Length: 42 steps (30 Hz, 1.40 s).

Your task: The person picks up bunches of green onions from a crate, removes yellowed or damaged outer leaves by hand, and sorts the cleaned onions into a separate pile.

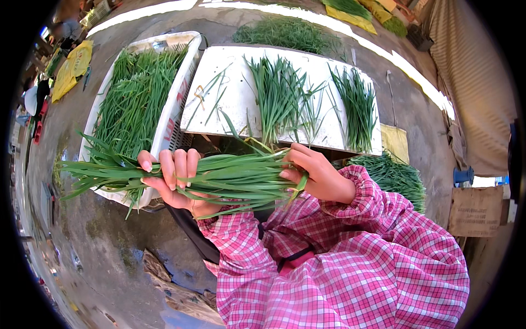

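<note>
Over the white board, the widest open patch lies toward its left side, where only a few loose blades are scattered. The raised rim of the white crate walls off that side. Between the middle bundle and the right-hand bundle, thin stalks narrow the passage. The held bundle, stretched between the left hand and right hand, obstructs the near approach; a green heap crowds the right sleeve.
</note>
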{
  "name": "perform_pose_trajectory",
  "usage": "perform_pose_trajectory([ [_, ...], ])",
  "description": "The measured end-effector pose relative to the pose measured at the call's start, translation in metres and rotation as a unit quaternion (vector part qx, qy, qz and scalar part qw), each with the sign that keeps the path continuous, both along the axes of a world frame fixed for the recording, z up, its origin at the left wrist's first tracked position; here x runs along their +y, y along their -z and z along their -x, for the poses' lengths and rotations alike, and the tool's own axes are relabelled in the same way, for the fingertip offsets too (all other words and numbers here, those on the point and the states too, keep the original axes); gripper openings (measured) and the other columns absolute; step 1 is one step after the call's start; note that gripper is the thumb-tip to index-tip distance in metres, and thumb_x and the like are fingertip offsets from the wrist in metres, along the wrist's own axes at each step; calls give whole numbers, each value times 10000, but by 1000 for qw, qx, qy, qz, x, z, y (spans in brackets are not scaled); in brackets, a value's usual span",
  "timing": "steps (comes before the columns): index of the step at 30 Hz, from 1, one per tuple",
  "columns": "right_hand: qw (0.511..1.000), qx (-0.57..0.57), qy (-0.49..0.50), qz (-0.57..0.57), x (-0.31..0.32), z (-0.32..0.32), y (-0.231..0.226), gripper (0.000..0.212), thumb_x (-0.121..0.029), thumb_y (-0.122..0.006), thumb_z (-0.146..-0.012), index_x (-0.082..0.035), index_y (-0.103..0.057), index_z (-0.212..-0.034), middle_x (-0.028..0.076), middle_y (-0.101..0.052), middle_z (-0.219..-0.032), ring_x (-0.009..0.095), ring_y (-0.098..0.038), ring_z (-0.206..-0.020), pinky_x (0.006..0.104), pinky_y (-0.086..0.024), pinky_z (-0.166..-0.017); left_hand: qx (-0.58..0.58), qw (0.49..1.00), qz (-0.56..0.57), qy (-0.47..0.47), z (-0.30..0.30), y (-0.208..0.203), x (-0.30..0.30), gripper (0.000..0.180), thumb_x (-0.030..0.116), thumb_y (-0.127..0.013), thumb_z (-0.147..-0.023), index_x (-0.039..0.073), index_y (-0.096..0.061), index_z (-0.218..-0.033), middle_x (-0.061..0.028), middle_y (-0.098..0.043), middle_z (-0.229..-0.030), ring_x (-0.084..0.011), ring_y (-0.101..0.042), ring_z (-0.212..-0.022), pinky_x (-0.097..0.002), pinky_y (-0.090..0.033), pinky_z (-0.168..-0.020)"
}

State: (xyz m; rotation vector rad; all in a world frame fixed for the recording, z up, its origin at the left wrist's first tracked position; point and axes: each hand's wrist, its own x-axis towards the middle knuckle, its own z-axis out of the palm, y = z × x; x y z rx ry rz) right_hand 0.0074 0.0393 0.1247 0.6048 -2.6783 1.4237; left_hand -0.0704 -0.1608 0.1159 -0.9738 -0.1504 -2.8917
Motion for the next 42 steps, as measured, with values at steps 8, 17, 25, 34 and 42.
perform_pose_trajectory([
  [8,995,28,96,-7,43,-8,29,82,59,-455,-713,3,-398,-734,98,-381,-711,242,-408,-560,290,-325,-494,26,997,-67,11,-1,-3,-6,193,296,-418,-841,114,-405,-902,48,-351,-554,-55,-361,-479,-190,-319,-503],
  [17,789,-235,189,535,72,-20,44,128,-145,-343,-878,-48,-425,-860,10,-405,-639,86,-333,-523,220,-282,-508,194,967,-163,30,14,10,-28,264,312,-403,-855,70,-372,-955,3,-420,-618,-85,-458,-552,-216,-423,-572],
  [25,876,-281,74,384,17,9,-13,153,-164,-368,-869,-21,-422,-882,-11,-382,-653,65,-321,-585,206,-265,-535,265,954,-129,52,18,4,-15,214,289,-445,-841,116,-375,-946,-2,-455,-618,-85,-460,-545,-212,-428,-576],
  [34,953,-281,-14,109,-21,45,7,523,-445,-478,-789,56,-385,-906,109,-460,-731,143,-461,-659,269,-383,-585,311,941,-106,79,15,1,0,164,250,-489,-824,132,-395,-888,9,-475,-573,-57,-464,-490,-188,-430,-525],
  [42,944,-281,-43,167,-24,44,-8,118,-19,-426,-816,6,-311,-824,197,-513,-812,196,-554,-701,328,-403,-607,298,950,-68,63,15,8,-5,189,283,-467,-832,128,-383,-902,12,-469,-584,-60,-456,-486,-181,-419,-500],
])
